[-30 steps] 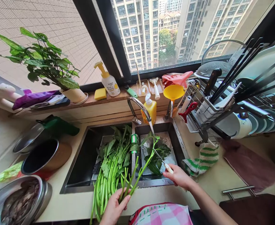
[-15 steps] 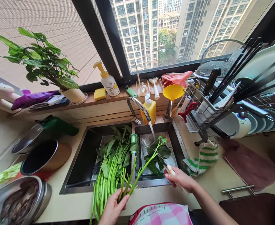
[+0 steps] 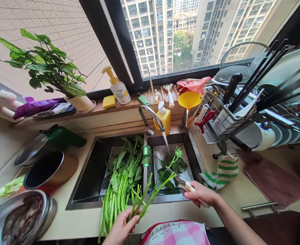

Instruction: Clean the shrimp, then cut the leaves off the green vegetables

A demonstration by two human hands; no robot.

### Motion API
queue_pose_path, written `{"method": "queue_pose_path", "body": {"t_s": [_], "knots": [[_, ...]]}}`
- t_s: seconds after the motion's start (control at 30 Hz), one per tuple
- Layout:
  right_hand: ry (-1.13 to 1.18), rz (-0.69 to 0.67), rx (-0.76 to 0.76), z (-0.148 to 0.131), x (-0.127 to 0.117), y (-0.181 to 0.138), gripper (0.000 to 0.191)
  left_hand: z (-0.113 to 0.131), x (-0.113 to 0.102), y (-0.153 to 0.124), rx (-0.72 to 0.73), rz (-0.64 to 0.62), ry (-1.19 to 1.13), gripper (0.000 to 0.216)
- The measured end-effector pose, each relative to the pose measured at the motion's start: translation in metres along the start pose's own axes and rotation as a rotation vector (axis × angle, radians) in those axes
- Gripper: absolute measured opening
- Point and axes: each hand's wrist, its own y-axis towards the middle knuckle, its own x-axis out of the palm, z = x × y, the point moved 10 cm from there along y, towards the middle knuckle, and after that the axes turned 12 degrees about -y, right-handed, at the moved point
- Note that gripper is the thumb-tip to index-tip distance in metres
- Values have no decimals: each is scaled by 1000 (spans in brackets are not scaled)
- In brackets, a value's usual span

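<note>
My left hand (image 3: 125, 221), low in the middle of the view, is closed around a few green leafy-vegetable stems (image 3: 155, 193) that point up toward the right basin. White-handled scissors (image 3: 187, 185) are gripped in my right hand (image 3: 202, 193); their blades stand parted beside the cut end of the longest stem. Just beyond the blades, a leafy tip (image 3: 176, 156) is apart from that stem, above dark green leaves (image 3: 162, 170) in the right sink basin (image 3: 195, 156). A large bunch of the same greens (image 3: 117, 189) lies across the left basin, its stems hanging over the front counter.
Water runs from the faucet (image 3: 152, 112) into the right basin. A green-banded can (image 3: 146, 151) sits on the divider. Pots (image 3: 69, 166) stand at left; a dish rack (image 3: 216, 122) and striped cloth (image 3: 227, 172) are at right.
The leafy tip has come off the long stem held in my left hand. The scissors have moved slightly right and down, and their blades have parted.
</note>
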Motion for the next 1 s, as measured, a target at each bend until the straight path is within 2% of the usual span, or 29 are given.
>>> {"method": "queue_pose_path", "body": {"t_s": [0.2, 0.37, 0.57, 0.77, 0.9, 1.0], "knots": [[-15, 106, 17, 14, -6, 9, 37, -2, 1, -2, 4, 19, -176, 49], [-64, 102, 49, 12, -3, 18, 36, 8, -14, -12, 57, 107, -449, 41], [-187, 87, 131, 16, 6, 16, 21, 30, -54, -31, 241, 204, -755, 39], [-293, 136, 213, 24, 10, 16, 15, 21, -96, -46, 223, 307, -732, 39], [-576, 235, 162, 3, 3, 34, 13, 21, -123, -50, 223, 359, -774, 36], [-724, 256, 100, -18, 7, 54, 10, 26, -138, -50, 252, 328, -835, 37]]}}
